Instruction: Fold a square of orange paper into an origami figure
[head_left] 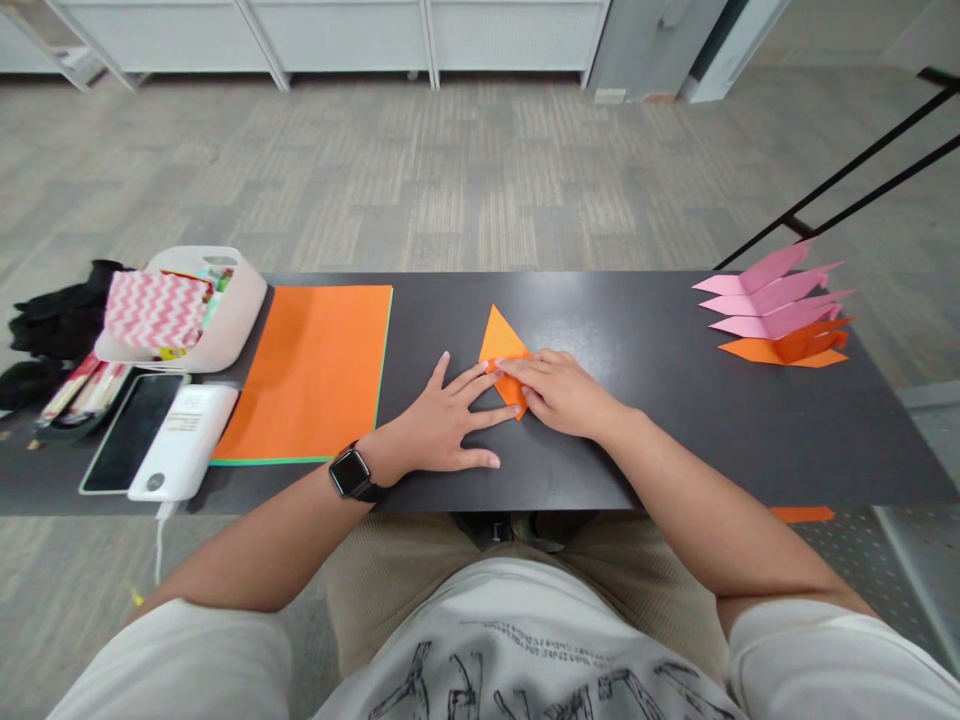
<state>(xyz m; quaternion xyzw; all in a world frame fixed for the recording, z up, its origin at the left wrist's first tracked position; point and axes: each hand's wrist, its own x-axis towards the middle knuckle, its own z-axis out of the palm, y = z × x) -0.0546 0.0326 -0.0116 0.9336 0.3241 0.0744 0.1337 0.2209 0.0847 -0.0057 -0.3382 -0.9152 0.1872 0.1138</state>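
A small piece of folded orange paper (496, 333) lies on the dark table in front of me, one sharp point facing away. My left hand (450, 415) rests flat with its fingers spread, and its fingertips touch the paper's left and near edges. From the other side, my right hand (566, 393) has its fingers bent and drawn together on the paper's right edge, thumb against the lower part. Both hands' fingertips cover the middle of the paper, so the folds there are partly hidden.
On the left lie a stack of orange sheets (311, 375), a white power bank (182, 440), a phone (135, 430) and a white basket (240, 310). Several folded pink birds (780, 298) and an orange one (795, 347) stand far right. Orange paper (802, 514) shows below the near edge.
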